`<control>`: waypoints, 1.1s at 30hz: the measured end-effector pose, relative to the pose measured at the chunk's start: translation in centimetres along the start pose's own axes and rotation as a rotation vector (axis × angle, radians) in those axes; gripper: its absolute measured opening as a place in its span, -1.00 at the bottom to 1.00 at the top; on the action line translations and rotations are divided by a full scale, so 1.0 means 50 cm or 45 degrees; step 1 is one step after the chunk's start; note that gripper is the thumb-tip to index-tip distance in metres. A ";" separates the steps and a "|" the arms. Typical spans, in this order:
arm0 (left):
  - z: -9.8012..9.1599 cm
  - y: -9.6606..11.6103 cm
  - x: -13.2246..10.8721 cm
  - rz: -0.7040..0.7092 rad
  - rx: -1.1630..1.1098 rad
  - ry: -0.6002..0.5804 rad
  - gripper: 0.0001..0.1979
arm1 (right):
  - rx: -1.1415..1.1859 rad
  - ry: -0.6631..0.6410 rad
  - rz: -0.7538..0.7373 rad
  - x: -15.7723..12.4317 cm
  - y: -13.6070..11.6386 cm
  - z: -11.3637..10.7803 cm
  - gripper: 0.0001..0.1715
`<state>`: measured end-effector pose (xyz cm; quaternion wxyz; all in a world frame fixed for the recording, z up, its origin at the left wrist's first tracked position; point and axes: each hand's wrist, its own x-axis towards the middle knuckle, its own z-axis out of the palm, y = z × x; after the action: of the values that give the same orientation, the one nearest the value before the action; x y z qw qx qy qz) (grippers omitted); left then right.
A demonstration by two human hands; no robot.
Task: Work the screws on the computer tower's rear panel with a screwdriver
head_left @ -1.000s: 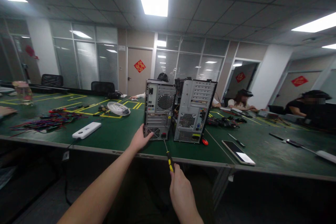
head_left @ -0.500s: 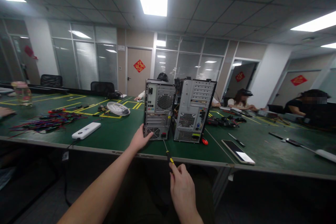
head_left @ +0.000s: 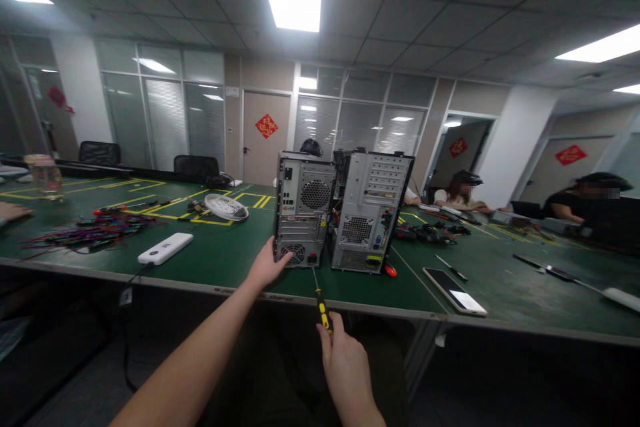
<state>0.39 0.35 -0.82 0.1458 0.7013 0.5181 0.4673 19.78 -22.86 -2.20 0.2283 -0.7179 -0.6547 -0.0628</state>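
Two computer cases stand upright side by side, rear panels facing me. The left computer case is gripped at its lower left edge by my left hand, thumb on the rear panel and the other fingers hidden along the side. My right hand is closed around the end of a black and yellow screwdriver. Its shaft points up to the bottom edge of the left case, near the red switch; I cannot tell exactly what the tip touches. The right computer case is untouched.
On the green table lie a white power bank, bundled coloured wires, a white fan cover and a phone. A red-handled tool sits beside the right case. Other people sit around the table.
My right hand has shifted slightly back along the screwdriver, so more of its handle shows. My left hand stays on the case.
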 end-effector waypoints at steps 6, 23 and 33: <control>-0.001 0.001 -0.001 0.006 -0.012 -0.004 -0.21 | 0.110 -0.071 0.028 -0.002 -0.007 -0.021 -0.82; -0.014 0.019 -0.006 -0.009 -0.022 -0.033 -0.23 | 0.114 0.436 -0.209 -0.006 0.024 0.003 -0.66; -0.015 0.020 -0.008 -0.003 -0.012 -0.040 -0.22 | 0.398 0.296 -0.049 0.001 0.023 0.015 -0.37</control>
<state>0.34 -0.61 0.06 0.1578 0.7073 0.5143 0.4587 20.76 -22.55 -3.14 0.4098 -0.6490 -0.6393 -0.0472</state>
